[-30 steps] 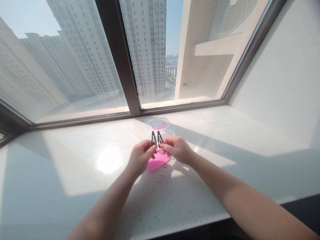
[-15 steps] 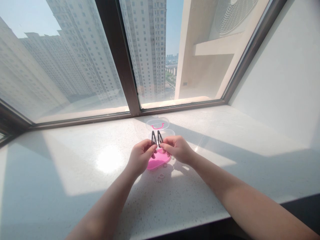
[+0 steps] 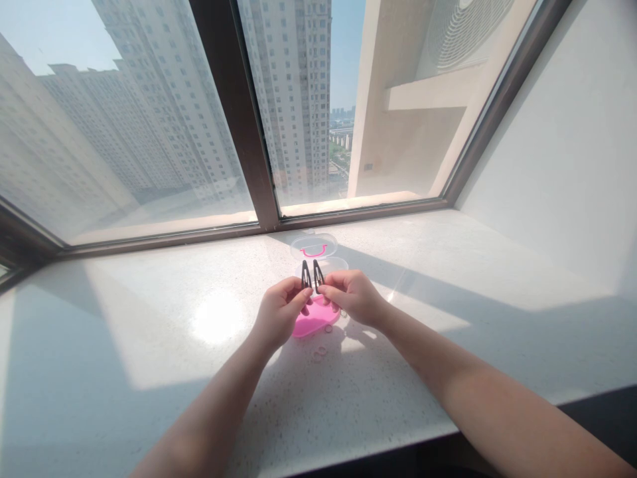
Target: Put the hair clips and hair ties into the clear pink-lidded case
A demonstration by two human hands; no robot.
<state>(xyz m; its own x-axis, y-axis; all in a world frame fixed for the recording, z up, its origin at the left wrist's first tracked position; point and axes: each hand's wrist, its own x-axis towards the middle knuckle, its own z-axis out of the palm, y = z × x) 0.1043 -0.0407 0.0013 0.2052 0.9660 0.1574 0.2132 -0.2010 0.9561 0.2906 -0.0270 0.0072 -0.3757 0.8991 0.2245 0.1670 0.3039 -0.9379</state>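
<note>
My left hand (image 3: 283, 309) pinches a black snap hair clip (image 3: 305, 273) by its lower end, and the clip points up. Beside it, my right hand (image 3: 355, 297) pinches a second black hair clip (image 3: 318, 275), also upright, with a narrow gap between the two. Below my fingers lies a pink tray or lid (image 3: 312, 323), partly covered by my hands. Behind the clips stands an open clear plastic case; its lid (image 3: 314, 245) carries a pink handle (image 3: 313, 253). My hands hide part of the case's body.
Several small rings or hair ties (image 3: 321, 352) lie on the speckled white sill (image 3: 318, 411) in front of the pink piece. A brown-framed window (image 3: 263, 199) closes off the back. To the right rises a white wall (image 3: 562, 166). The sill's front edge runs along the bottom right.
</note>
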